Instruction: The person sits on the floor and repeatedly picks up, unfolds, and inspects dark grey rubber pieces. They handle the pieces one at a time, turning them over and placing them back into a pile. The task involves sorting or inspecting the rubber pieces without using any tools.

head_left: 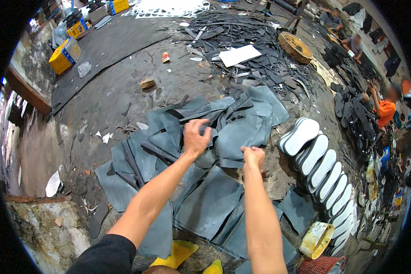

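Observation:
A loose heap of grey-blue rubber-like sheets (208,201) lies on the floor before me, some flat and some curled. My right hand (254,156) is closed at the edge of a broad sheet (239,139), thumb and fingers pinched on its near right corner. To the left of it, my left hand (197,138) hovers over the heap with fingers bent and apart, and nothing shows in them. Folded dark pieces (159,150) lie beside that hand. What lies under the left palm is hidden.
Stacks of white-topped soles (322,153) curve along the right. A yellowish container (316,239) and a red basket (322,266) stand near right. Beyond the heap are dark scraps (265,59), a white sheet (239,55) and a round wooden block (296,47). Other people, one in orange (386,112), sit far right.

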`<action>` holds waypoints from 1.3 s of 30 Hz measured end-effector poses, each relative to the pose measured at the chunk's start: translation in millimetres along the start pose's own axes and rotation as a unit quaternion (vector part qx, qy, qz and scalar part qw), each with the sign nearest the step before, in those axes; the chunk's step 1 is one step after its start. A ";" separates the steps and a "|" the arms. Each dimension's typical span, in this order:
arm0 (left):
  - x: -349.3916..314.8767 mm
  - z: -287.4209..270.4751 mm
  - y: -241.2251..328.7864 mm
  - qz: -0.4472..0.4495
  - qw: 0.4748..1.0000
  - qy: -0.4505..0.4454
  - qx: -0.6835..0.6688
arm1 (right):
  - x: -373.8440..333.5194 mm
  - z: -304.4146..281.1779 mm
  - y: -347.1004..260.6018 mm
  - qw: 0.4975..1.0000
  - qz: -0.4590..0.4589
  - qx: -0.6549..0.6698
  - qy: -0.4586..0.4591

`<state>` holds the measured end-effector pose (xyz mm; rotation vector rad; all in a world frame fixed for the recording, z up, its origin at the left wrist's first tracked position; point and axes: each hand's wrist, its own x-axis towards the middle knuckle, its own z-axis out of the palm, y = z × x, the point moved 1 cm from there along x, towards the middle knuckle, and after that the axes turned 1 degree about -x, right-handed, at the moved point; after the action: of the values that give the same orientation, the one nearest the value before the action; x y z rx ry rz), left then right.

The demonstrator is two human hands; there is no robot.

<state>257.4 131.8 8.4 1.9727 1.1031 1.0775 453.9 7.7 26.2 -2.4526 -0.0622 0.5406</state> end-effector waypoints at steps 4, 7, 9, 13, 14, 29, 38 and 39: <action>-15.0 27.3 44.3 0.140 0.967 -0.192 -0.088 | 10.6 -17.6 -37.1 0.964 -0.053 0.203 -0.167; -12.1 49.5 65.2 0.070 0.959 -0.226 -0.154 | -17.9 -40.6 -49.7 0.933 -0.101 0.280 -0.201; -3.7 53.1 70.8 -0.003 0.941 -0.244 -0.233 | -45.7 -52.1 -69.9 0.907 -0.347 0.196 -0.133; 23.8 16.1 60.5 -0.057 0.859 -0.151 -0.486 | -108.7 -71.3 -86.9 0.755 -0.541 0.306 -0.208; 32.2 5.7 56.3 -0.082 0.865 -0.123 -0.479 | -122.5 -62.1 -90.0 0.740 -0.522 0.375 -0.201; 112.1 -101.8 -28.2 -0.275 0.688 0.099 -0.664 | -34.5 35.3 -2.8 0.865 -0.382 -0.267 -0.186; 129.5 -177.5 28.2 -0.192 0.765 0.061 -0.612 | -122.1 26.9 -31.1 0.839 -0.531 -0.001 0.121; 125.1 -171.3 39.4 -0.217 0.767 0.077 -0.599 | -144.7 28.7 -43.5 0.829 -0.543 0.084 0.101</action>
<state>161.9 246.1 164.4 0.5774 0.5757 1.2115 313.8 34.4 83.7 -1.8596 -1.1765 -0.2242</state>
